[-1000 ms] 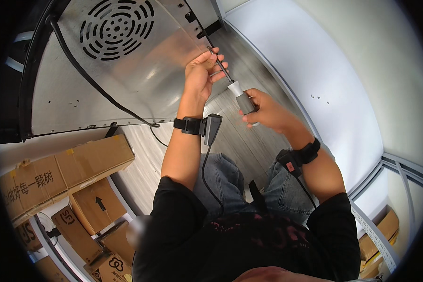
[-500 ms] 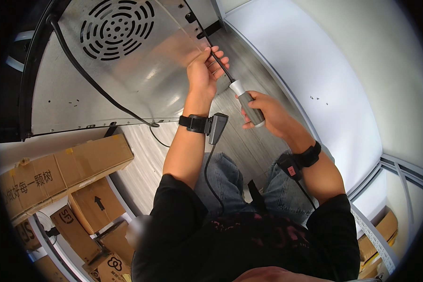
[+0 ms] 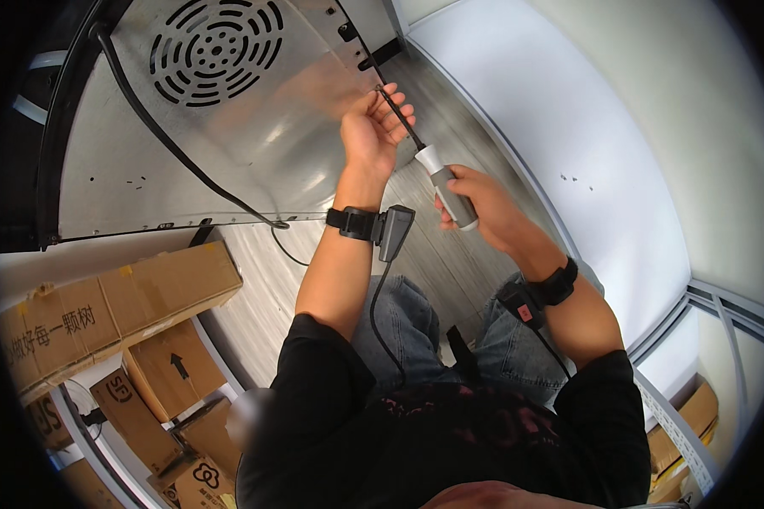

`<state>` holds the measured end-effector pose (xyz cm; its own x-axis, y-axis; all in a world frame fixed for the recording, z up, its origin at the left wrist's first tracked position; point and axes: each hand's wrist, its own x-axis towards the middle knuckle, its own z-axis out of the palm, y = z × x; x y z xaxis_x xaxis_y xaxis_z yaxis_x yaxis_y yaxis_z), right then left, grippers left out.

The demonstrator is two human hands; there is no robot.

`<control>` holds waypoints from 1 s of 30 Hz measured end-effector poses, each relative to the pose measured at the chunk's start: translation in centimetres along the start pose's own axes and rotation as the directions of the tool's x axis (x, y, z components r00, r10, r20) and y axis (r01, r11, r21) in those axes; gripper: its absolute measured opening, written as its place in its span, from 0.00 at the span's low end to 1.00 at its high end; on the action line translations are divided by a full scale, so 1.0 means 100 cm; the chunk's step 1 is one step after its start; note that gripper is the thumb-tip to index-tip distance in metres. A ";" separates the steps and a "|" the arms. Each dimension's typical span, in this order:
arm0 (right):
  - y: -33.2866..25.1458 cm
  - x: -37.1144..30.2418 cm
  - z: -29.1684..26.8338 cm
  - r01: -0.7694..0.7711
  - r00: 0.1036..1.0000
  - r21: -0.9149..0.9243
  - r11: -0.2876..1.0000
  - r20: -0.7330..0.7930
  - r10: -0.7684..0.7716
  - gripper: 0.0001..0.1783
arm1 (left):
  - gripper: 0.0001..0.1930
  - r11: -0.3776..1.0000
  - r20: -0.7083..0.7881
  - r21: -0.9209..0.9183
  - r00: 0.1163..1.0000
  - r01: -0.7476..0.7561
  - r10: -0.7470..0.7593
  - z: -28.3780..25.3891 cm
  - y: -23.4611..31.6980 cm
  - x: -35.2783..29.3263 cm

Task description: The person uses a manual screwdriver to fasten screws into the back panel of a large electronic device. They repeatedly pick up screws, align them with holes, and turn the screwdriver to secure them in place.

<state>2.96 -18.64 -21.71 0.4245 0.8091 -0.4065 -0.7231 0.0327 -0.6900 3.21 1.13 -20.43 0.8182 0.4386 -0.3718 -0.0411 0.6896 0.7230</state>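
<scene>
My right hand point(image 3: 482, 204) is wrapped round the grey and white handle of a screwdriver point(image 3: 453, 201), whose dark shaft slants up and to the left. At the shaft's far end is my left hand point(image 3: 373, 134), palm turned up. Its thumb and forefinger close at the screwdriver's tip, with the other fingers curled behind the shaft. Whatever small thing is pinched there is too small to make out. Just beyond these fingers runs the right edge of a silver metal panel point(image 3: 263, 144) with round vent slots.
A black cable point(image 3: 157, 136) hangs across the panel and down to the wood-look floor point(image 3: 255, 288). Cardboard boxes point(image 3: 161, 284) are stacked at lower left. White panelling point(image 3: 560, 127) with a metal frame stands on the right, with more cardboard point(image 3: 696, 416) at lower right.
The panel appears shifted very slightly in the view. Both hands and the screwdriver stay almost where they were; the right fingers have shifted a little on the handle.
</scene>
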 end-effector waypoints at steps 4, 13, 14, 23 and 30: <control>0.000 -0.001 0.018 -0.038 0.993 -0.248 0.968 -0.116 0.009 0.20 | 0.17 0.999 -0.018 0.018 0.999 -0.031 0.032 -0.001 -0.001 0.000; 0.000 0.004 0.002 -0.086 0.996 -0.130 0.988 -0.034 0.082 0.23 | 0.15 0.999 -0.027 0.019 0.999 -0.031 0.031 0.001 -0.003 -0.001; 0.004 0.006 -0.004 -0.078 0.997 -0.005 0.997 0.027 0.078 0.24 | 0.15 0.999 -0.029 0.027 0.999 -0.040 0.041 0.002 -0.004 -0.001; -0.004 -0.003 0.018 -0.024 0.995 -0.342 0.939 -0.103 -0.012 0.28 | 0.14 0.999 -0.025 -0.012 0.999 -0.044 0.043 0.001 -0.005 -0.002; 0.017 0.009 0.006 0.113 0.949 -0.579 0.807 -0.179 -0.261 0.29 | 0.12 0.997 -0.074 -0.068 0.997 -0.030 0.025 0.004 -0.009 -0.002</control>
<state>1.74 -17.53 -22.87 0.6891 0.6540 -0.3123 -0.2199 -0.2219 -0.9500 3.33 0.16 -20.75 0.7719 0.4973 -0.3960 -0.1044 0.7136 0.6927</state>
